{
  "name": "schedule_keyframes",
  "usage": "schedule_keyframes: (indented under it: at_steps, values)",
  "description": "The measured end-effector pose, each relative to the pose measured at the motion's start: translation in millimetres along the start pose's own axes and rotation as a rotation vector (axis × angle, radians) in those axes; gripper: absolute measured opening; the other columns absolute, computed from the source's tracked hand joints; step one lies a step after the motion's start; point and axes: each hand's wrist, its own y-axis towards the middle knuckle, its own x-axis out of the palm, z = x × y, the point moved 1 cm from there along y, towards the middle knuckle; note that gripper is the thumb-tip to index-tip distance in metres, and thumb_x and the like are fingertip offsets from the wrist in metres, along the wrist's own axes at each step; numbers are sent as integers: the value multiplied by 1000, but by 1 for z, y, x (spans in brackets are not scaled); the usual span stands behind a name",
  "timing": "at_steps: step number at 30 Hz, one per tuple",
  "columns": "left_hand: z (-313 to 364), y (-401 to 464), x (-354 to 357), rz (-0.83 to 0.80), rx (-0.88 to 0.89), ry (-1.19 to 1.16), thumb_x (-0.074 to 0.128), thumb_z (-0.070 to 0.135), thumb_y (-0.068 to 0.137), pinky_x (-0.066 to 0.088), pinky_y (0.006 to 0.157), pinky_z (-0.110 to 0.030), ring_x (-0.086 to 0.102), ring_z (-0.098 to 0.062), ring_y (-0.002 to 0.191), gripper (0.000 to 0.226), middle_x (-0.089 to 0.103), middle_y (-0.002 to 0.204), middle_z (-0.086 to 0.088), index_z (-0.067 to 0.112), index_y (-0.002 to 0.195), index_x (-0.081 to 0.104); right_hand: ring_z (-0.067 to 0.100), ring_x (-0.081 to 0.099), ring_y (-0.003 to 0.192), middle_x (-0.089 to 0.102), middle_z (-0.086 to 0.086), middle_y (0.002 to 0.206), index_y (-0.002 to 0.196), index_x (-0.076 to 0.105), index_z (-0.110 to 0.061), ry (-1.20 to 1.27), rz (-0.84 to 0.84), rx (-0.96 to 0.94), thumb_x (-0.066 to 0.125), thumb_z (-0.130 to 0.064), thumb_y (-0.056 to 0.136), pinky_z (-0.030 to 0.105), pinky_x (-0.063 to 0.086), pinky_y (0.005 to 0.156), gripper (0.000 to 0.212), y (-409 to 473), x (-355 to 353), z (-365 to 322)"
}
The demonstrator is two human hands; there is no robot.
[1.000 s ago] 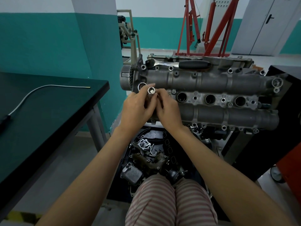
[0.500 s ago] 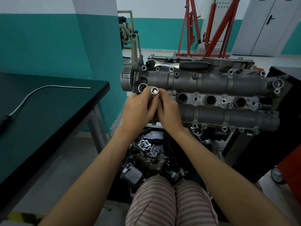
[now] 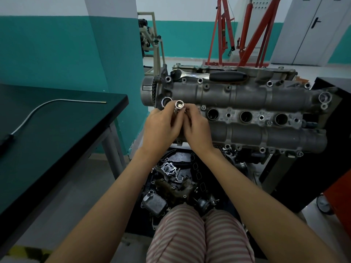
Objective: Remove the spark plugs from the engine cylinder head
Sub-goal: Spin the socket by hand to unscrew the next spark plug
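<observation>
A: Grey cast metal, item one: engine cylinder head (image 3: 247, 95), lying on a stand, three open plug wells in a row along its middle.

B: Hands?

A: Left hand (image 3: 161, 130) and right hand (image 3: 197, 128) meet at the head's left end, fingers of both curled round a chrome socket (image 3: 179, 105), its open mouth facing the camera. Whether a spark plug sits inside, cannot tell.

B: Other tools?

A: Ratchet wrench (image 3: 209, 75), black grip, resting on the head's far edge. Flexible metal rod (image 3: 57, 103) on the dark table (image 3: 57, 149), left. Red hoist (image 3: 247, 31) behind. Loose engine parts (image 3: 171, 179) on the floor below.
</observation>
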Motion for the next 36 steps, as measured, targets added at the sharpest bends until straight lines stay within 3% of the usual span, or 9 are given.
schedule_keyframes:
  at_steps: [5,8,12,16,20,24,27,33,36]
  values:
    - [-2,2,5,36,-91,-43,61,29,89,34,48,-29,47,-23,51,31,53,56,-5,2,78,52,15,60,70,65,4,83,109,50,-12,41,-34,66,56,-19,88,27,46,62,23,0,0,-1]
    - [1,1,3,37,-58,-67,61,30,89,37,50,-27,48,-19,51,26,54,60,0,5,83,55,0,54,66,56,-14,73,91,48,-18,54,-12,67,52,-21,90,19,41,59,5,0,0,1]
    - [1,0,-1,-16,2,-56,57,21,89,33,55,-20,44,-9,51,24,49,61,13,8,110,60,-6,53,72,56,-17,80,101,56,-11,44,5,6,48,-16,93,6,39,65,12,-1,0,2]
    - [-1,0,0,26,-22,-22,59,16,90,30,52,-22,41,-16,49,12,45,56,8,5,87,61,-6,53,76,57,-15,86,113,57,-12,34,14,-12,47,-16,93,6,39,69,23,1,0,0]
    - [-1,2,3,35,-87,-61,62,27,89,34,47,-28,45,-23,48,30,51,54,-5,2,76,52,2,52,65,62,-2,79,117,51,-13,41,-9,50,53,-21,88,19,44,62,30,0,0,1]
    - [1,-1,1,14,-50,-66,62,27,88,38,52,-27,49,-20,55,22,57,62,-2,6,87,58,0,54,66,56,-15,73,96,51,-22,91,1,58,52,-24,88,15,41,60,9,-1,2,2]
    - [3,0,-2,-4,-11,-46,59,19,88,31,60,-18,39,-4,55,23,50,61,11,8,108,61,-8,54,73,55,-24,79,103,57,-15,35,14,2,50,-16,91,6,40,66,14,-1,0,2]
    - [-1,1,2,27,-92,-90,62,24,89,38,47,-34,46,-24,49,25,50,54,-5,1,81,55,-2,52,68,61,-7,85,122,52,-11,14,-13,1,49,-18,91,14,42,65,32,1,0,1]
    - [0,0,1,17,-81,-76,64,28,87,37,48,-31,48,-25,53,31,50,58,-2,1,78,52,0,51,64,58,-6,76,108,52,-13,55,-6,53,53,-19,87,20,43,60,22,0,-1,1]
